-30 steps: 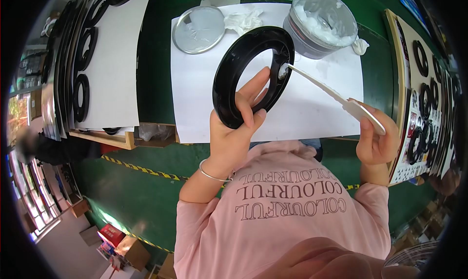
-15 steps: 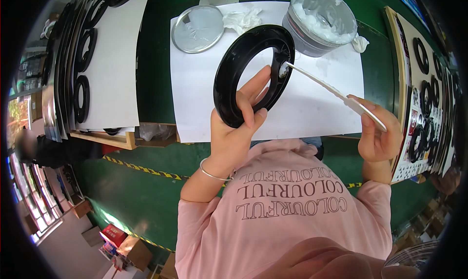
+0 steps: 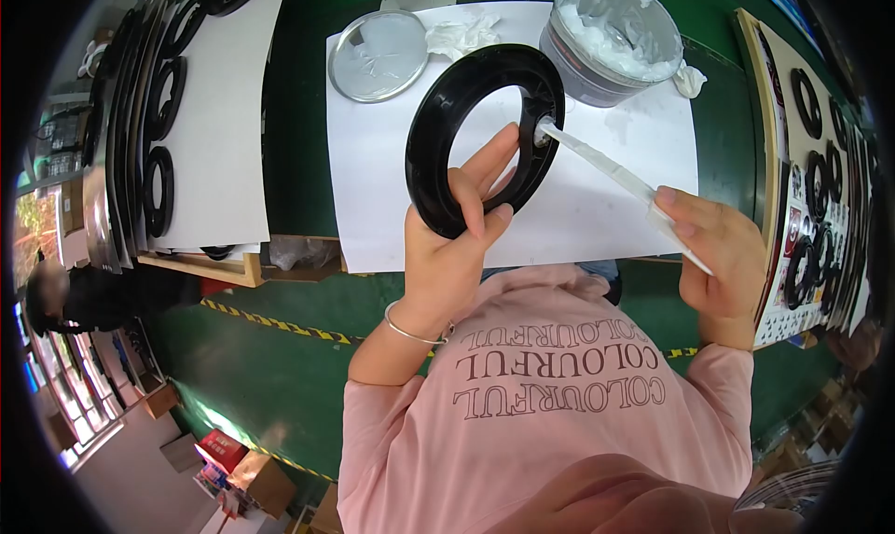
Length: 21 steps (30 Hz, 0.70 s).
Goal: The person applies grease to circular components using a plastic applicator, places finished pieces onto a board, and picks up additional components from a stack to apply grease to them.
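Note:
A glossy black oval ring (image 3: 434,133) is held tilted up over the white sheet, my left hand (image 3: 457,231) closed around its lower edge with fingers through the opening. In my right hand (image 3: 722,249) is a thin white spatula (image 3: 606,166), pinched between thumb and fingers. Its far tip touches the inner right side of the ring, where a small dab of white paste (image 3: 543,131) shows. Behind the ring stands a grey tub (image 3: 597,88) with white paste inside.
A round lid (image 3: 378,56) and crumpled tissue (image 3: 463,38) lie on the white sheet (image 3: 368,189). Boards with several black rings flank me: a left board (image 3: 219,133) and a right board (image 3: 774,96). Another person (image 3: 103,296) is at the far left.
My right hand has shifted slightly left and turned, changing the spatula's angle to a steeper slope. The spatula tip stays at the ring's inner side. The left hand has barely moved.

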Each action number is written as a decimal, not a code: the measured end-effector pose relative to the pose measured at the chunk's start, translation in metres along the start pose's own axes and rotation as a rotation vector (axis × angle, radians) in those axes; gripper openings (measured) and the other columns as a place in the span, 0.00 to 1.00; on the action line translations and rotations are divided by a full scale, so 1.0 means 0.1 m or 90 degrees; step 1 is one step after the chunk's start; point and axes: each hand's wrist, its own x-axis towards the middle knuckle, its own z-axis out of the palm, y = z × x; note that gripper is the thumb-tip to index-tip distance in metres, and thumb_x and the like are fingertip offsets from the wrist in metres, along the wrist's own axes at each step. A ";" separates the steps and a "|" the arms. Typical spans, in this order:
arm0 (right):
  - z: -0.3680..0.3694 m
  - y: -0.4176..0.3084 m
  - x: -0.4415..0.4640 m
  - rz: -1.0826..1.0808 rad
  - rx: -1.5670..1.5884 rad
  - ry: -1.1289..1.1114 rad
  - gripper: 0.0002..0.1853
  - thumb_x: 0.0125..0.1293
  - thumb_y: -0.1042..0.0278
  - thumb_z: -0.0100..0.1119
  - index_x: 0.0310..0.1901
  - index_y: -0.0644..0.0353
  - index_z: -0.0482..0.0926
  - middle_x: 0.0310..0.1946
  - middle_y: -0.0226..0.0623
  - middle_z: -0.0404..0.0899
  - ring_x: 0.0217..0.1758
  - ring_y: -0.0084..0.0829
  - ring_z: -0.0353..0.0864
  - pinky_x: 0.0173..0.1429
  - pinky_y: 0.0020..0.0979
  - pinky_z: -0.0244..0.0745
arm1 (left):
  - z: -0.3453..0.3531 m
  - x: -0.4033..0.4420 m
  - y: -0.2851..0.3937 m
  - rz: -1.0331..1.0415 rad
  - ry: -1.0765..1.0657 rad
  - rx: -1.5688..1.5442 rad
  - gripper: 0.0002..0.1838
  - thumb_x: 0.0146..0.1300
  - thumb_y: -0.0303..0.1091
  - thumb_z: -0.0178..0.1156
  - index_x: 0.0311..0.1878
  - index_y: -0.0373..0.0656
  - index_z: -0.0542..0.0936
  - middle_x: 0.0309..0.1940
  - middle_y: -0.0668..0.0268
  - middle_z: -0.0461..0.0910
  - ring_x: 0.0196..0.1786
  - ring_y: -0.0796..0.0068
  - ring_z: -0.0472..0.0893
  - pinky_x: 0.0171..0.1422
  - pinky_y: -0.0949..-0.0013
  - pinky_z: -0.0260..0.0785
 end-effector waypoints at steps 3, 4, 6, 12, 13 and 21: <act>0.04 0.00 -0.02 -0.047 -0.009 0.007 0.16 0.44 0.85 0.52 0.37 0.60 0.73 0.37 0.41 0.80 0.35 0.35 0.82 0.31 0.25 0.72 | -0.02 0.01 0.01 -0.021 -0.003 -0.038 0.15 0.46 0.09 0.47 0.22 0.44 0.62 0.60 0.43 0.60 0.66 0.53 0.58 0.68 0.55 0.51; 0.04 0.00 -0.02 -0.047 -0.009 0.007 0.16 0.44 0.85 0.52 0.37 0.60 0.73 0.37 0.41 0.80 0.35 0.35 0.82 0.31 0.25 0.72 | -0.02 0.01 0.02 -0.028 0.002 -0.060 0.15 0.46 0.09 0.47 0.22 0.44 0.63 0.60 0.43 0.60 0.66 0.53 0.57 0.68 0.56 0.50; 0.05 -0.02 -0.02 -0.037 -0.014 0.029 0.16 0.44 0.85 0.52 0.37 0.60 0.73 0.37 0.41 0.80 0.37 0.36 0.82 0.32 0.26 0.72 | -0.01 0.01 0.02 -0.034 0.007 -0.083 0.15 0.46 0.09 0.47 0.23 0.44 0.63 0.60 0.43 0.59 0.66 0.52 0.57 0.68 0.56 0.50; 0.00 0.03 -0.06 0.039 0.027 0.059 0.11 0.50 0.82 0.55 0.37 0.63 0.73 0.35 0.43 0.80 0.35 0.39 0.82 0.32 0.26 0.73 | -0.02 0.01 0.02 -0.037 0.000 -0.100 0.15 0.46 0.08 0.47 0.23 0.44 0.63 0.60 0.42 0.59 0.67 0.51 0.56 0.68 0.58 0.51; 0.01 0.04 -0.07 0.039 0.027 0.060 0.11 0.50 0.82 0.55 0.37 0.63 0.73 0.35 0.43 0.80 0.35 0.39 0.82 0.32 0.26 0.73 | -0.02 0.01 0.02 -0.039 0.003 -0.107 0.15 0.46 0.08 0.47 0.23 0.45 0.63 0.60 0.42 0.59 0.67 0.51 0.56 0.68 0.58 0.51; 0.13 0.13 -0.19 0.242 0.098 0.165 0.11 0.58 0.77 0.54 0.43 0.70 0.72 0.33 0.40 0.78 0.31 0.24 0.76 0.35 0.21 0.70 | 0.00 0.00 0.02 -0.046 0.009 -0.111 0.15 0.46 0.08 0.49 0.24 0.44 0.63 0.60 0.41 0.59 0.66 0.50 0.56 0.68 0.57 0.50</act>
